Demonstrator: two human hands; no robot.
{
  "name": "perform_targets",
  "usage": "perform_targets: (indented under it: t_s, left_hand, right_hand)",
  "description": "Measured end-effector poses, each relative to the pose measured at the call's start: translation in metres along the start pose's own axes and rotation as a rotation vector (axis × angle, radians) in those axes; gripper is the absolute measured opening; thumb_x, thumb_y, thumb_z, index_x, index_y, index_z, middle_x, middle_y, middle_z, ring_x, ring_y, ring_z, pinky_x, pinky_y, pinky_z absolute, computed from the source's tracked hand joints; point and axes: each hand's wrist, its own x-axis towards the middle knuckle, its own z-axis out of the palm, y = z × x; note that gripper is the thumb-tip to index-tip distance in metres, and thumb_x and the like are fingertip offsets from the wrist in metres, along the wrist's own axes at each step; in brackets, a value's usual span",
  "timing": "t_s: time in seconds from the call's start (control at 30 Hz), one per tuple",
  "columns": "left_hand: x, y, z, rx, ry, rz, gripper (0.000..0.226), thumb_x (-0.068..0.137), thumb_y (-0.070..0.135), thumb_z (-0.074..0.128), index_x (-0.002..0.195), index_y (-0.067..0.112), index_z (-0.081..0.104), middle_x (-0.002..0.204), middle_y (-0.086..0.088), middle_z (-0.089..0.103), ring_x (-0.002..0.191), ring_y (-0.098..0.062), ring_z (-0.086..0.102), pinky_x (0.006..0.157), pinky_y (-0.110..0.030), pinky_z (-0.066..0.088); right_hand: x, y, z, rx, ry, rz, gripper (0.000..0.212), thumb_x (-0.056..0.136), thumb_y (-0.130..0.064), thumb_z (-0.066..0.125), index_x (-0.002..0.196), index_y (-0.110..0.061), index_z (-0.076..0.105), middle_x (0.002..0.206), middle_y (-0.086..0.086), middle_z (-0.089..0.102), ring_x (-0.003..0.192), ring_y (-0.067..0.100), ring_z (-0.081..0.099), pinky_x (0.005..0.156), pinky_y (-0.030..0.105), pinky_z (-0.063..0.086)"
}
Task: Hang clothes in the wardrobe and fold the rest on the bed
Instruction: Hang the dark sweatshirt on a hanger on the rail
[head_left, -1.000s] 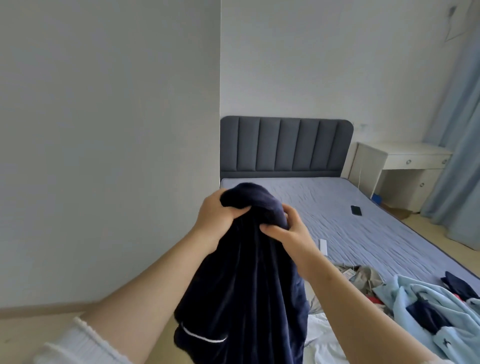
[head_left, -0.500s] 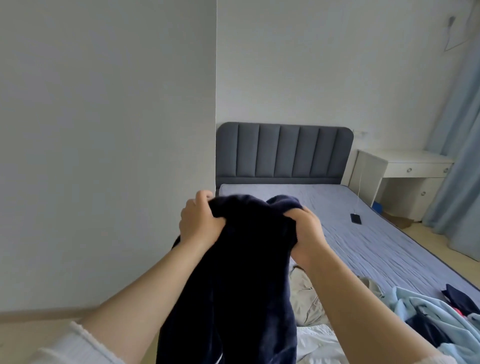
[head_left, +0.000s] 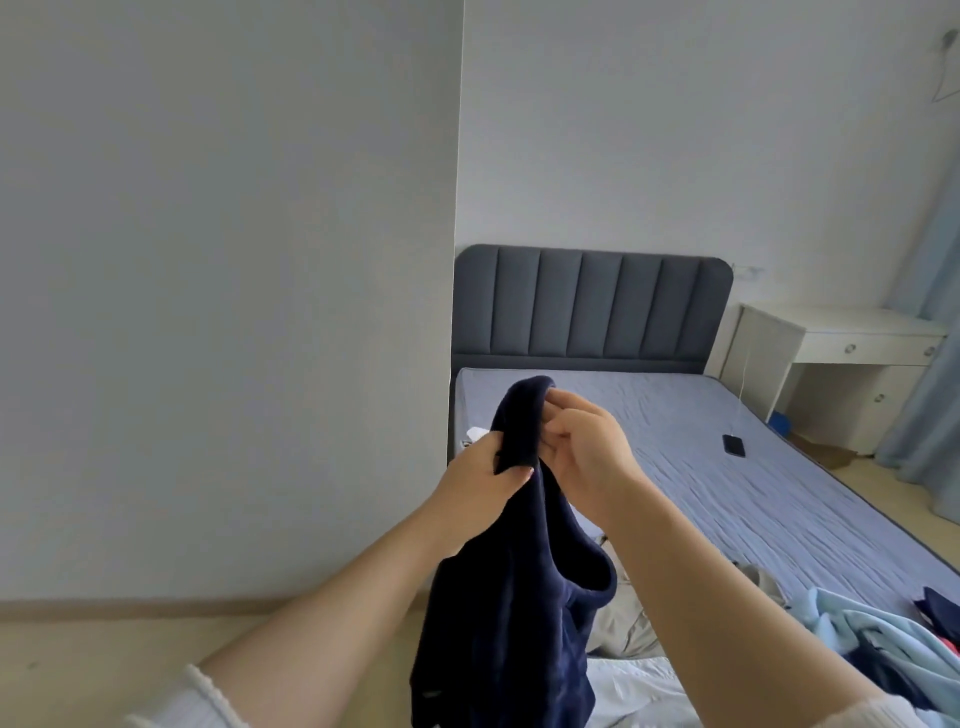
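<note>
Left hand (head_left: 480, 480) is pinching navy garment (head_left: 498, 623), right hand (head_left: 587, 452) seemingly hooking its rim; hanging weight is threatening a slip beside bed (head_left: 727, 493).

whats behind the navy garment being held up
Behind the navy garment, a beige garment and white cloth show on the bed; the parts it covers are hidden.

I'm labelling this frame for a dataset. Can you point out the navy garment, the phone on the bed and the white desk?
navy garment (head_left: 498, 639), head view, on its hanging fabric.
phone (head_left: 733, 445), head view, middle of its dark face.
white desk (head_left: 852, 322), head view, on its top surface.
</note>
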Motion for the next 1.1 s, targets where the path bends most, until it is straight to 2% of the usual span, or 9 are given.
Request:
perform_targets:
  t_s: [0.1, 0.17, 0.27, 0.37, 0.43, 0.53, 0.77, 0.93, 1.1]
  left_hand:
    - [0.003, 0.009, -0.004, -0.245, -0.01, -0.04, 0.018, 0.091, 0.013, 0.05, 0.093, 0.03, 0.057, 0.09, 0.009, 0.067, 0.092, -0.011, 0.062, 0.081, -0.026, 0.05]
    - [0.007, 0.017, -0.012, -0.299, -0.041, -0.067, 0.02, 0.092, 0.013, 0.044, 0.097, 0.027, 0.057, 0.101, -0.002, 0.065, 0.098, -0.016, 0.061, 0.088, -0.033, 0.048]
    - [0.011, 0.028, -0.022, -0.238, -0.129, -0.042, 0.015, 0.078, 0.017, 0.049, 0.086, 0.025, 0.059, 0.08, 0.003, 0.063, 0.075, -0.01, 0.059, 0.068, -0.025, 0.046]
    - [0.012, 0.04, -0.034, -0.119, -0.182, 0.034, 0.02, 0.056, 0.012, 0.057, 0.074, 0.021, 0.057, 0.064, 0.006, 0.055, 0.063, -0.011, 0.052, 0.058, -0.02, 0.041]
    - [0.016, 0.039, -0.044, 0.157, -0.107, 0.051, 0.023, 0.057, 0.01, 0.059, 0.075, 0.023, 0.054, 0.065, 0.008, 0.055, 0.063, -0.013, 0.051, 0.056, -0.019, 0.04]
    - [0.019, 0.026, -0.054, 0.621, 0.048, -0.015, 0.022, 0.071, 0.007, 0.055, 0.082, 0.022, 0.044, 0.076, 0.005, 0.054, 0.064, -0.014, 0.049, 0.053, -0.025, 0.036]
    - [0.009, -0.026, -0.077, 0.794, 0.215, -0.227, 0.016, 0.08, -0.001, 0.037, 0.088, 0.013, 0.039, 0.094, -0.005, 0.043, 0.078, -0.022, 0.044, 0.06, -0.027, 0.034]
    - [0.0, -0.034, -0.113, 0.649, 0.42, -0.548, 0.01, 0.084, 0.009, 0.037, 0.092, 0.009, 0.043, 0.093, -0.009, 0.049, 0.078, -0.025, 0.051, 0.058, -0.032, 0.04]
    - [-0.018, -0.018, -0.131, -0.219, 0.572, -0.756, 0.008, 0.088, 0.011, 0.047, 0.084, 0.008, 0.054, 0.086, -0.011, 0.058, 0.072, -0.025, 0.059, 0.051, -0.036, 0.05]
  right_hand:
    - [0.002, -0.003, -0.011, -0.518, 0.047, -0.216, 0.045, 0.085, 0.013, 0.038, 0.094, -0.024, 0.062, 0.102, -0.002, 0.063, 0.09, 0.014, 0.059, 0.064, 0.015, 0.05]
    - [0.005, -0.001, -0.019, -0.848, 0.07, -0.293, 0.055, 0.082, 0.012, 0.041, 0.114, -0.031, 0.055, 0.121, -0.002, 0.048, 0.105, 0.015, 0.048, 0.08, 0.024, 0.047]
    - [0.007, 0.011, -0.022, -1.148, -0.05, -0.26, 0.05, 0.083, -0.001, 0.05, 0.123, -0.032, 0.051, 0.133, -0.002, 0.04, 0.121, 0.023, 0.037, 0.1, 0.038, 0.037]
    - [0.005, 0.016, -0.02, -0.987, -0.098, -0.146, 0.012, 0.083, -0.01, 0.059, 0.094, -0.016, 0.059, 0.098, 0.005, 0.062, 0.096, 0.025, 0.058, 0.083, 0.038, 0.05]
    - [0.005, 0.013, -0.022, -0.771, 0.023, -0.123, 0.006, 0.085, -0.012, 0.06, 0.083, -0.014, 0.055, 0.083, 0.006, 0.062, 0.078, 0.022, 0.06, 0.065, 0.032, 0.051]
    - [0.01, 0.007, -0.021, -0.622, 0.175, -0.172, 0.012, 0.087, -0.01, 0.053, 0.079, -0.019, 0.049, 0.083, 0.007, 0.06, 0.069, 0.018, 0.056, 0.053, 0.026, 0.045]
    - [0.018, -0.011, -0.021, -0.411, 0.365, -0.286, 0.023, 0.083, -0.005, 0.05, 0.081, -0.028, 0.051, 0.092, 0.006, 0.062, 0.069, 0.018, 0.057, 0.053, 0.03, 0.048]
    - [0.021, -0.016, -0.031, -0.469, 0.378, -0.302, 0.026, 0.082, -0.005, 0.055, 0.077, -0.03, 0.053, 0.09, 0.0, 0.062, 0.073, 0.018, 0.059, 0.056, 0.028, 0.049]
    - [0.022, 0.003, -0.02, -0.559, 0.296, -0.303, 0.019, 0.084, -0.017, 0.061, 0.074, -0.03, 0.052, 0.081, -0.007, 0.06, 0.07, 0.008, 0.055, 0.052, 0.023, 0.041]
